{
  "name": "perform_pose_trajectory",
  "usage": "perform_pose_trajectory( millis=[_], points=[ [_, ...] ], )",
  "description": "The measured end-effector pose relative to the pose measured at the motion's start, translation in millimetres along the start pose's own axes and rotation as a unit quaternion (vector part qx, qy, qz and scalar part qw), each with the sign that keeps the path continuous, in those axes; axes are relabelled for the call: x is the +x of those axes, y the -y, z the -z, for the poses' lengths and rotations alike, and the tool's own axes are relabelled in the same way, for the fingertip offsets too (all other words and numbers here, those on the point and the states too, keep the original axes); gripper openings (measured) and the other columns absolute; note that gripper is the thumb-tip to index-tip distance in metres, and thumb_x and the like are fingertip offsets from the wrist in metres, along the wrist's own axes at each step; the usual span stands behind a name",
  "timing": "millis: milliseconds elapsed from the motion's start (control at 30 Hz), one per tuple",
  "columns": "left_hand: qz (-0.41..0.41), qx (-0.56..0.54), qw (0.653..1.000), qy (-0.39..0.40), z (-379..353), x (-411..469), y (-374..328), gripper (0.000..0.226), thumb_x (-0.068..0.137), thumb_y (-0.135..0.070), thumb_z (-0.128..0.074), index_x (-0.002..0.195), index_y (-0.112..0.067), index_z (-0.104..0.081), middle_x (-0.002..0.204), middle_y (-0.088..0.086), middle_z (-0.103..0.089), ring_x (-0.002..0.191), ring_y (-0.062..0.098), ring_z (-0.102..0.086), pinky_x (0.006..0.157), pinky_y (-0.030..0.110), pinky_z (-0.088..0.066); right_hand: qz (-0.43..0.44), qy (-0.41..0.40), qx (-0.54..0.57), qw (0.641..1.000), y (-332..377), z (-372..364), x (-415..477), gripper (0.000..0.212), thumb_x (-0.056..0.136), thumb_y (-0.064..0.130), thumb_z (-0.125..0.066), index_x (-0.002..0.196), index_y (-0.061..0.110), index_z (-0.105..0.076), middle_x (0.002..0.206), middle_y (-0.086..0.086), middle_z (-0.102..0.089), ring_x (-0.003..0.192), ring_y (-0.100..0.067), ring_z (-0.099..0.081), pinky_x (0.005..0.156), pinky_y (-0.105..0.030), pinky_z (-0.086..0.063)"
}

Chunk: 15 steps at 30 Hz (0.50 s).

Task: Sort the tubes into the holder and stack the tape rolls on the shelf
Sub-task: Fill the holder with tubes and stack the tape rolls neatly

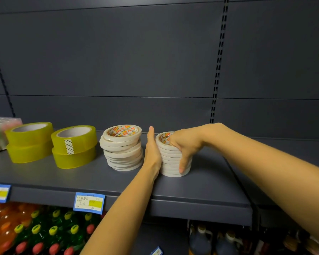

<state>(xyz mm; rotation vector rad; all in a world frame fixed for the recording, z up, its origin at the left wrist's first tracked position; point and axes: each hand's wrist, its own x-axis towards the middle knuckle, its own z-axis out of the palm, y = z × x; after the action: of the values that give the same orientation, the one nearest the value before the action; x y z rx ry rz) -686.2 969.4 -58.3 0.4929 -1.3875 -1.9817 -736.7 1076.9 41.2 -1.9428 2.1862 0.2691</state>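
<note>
On the grey shelf (201,183) stand two stacks of several thin white tape rolls. My left hand (152,151), fingers straight, presses flat against the left side of the right stack (170,162). My right hand (185,144) grips that same stack from above, fingers curled into its core and thumb down its front. The left white stack (122,148) leans unevenly just beside my left hand. Further left are two stacks of two wide yellow tape rolls (74,146) (29,142). A clear holder with tubes (0,133) sits blurred at the far left.
The dark back panel (118,61) rises behind the shelf, with a slotted upright (217,70) at the right. Blue price tags (88,203) hang on the shelf's front edge. Bottles with yellow and red caps (37,234) fill the shelf below, and dark bottles (201,240) stand lower right.
</note>
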Motion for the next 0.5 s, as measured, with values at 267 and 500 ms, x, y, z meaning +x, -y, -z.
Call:
perform_pose_trajectory(
  millis=[267, 500],
  points=[
    [-0.006, -0.017, 1.000, -0.013, -2, -3, 1, 0.074, 0.089, -0.065, -0.027, 0.059, -0.019, -0.076, 0.073, 0.003, -0.075, 0.087, 0.020, -0.068, 0.084, 0.031, -0.051, -0.042, -0.518, 0.364, 0.773, -11, -46, -11, 0.032, 0.090, 0.050, -0.047, 0.110, 0.031, -0.063, 0.113, 0.014, -0.067, 0.108, 0.000, -0.057, 0.091, -0.011, -0.037],
    [0.028, -0.001, 1.000, -0.005, -4, -6, -2, 0.075, 0.089, -0.067, -0.021, 0.080, -0.015, -0.074, 0.078, 0.006, -0.075, 0.086, 0.020, -0.069, 0.087, 0.033, -0.052, -0.136, -0.375, 0.766, 0.504, 4, -86, 21, 0.073, 0.092, 0.067, -0.012, 0.101, 0.022, -0.069, 0.087, 0.003, -0.076, 0.093, -0.014, -0.067, 0.075, -0.029, -0.051]
  ],
)
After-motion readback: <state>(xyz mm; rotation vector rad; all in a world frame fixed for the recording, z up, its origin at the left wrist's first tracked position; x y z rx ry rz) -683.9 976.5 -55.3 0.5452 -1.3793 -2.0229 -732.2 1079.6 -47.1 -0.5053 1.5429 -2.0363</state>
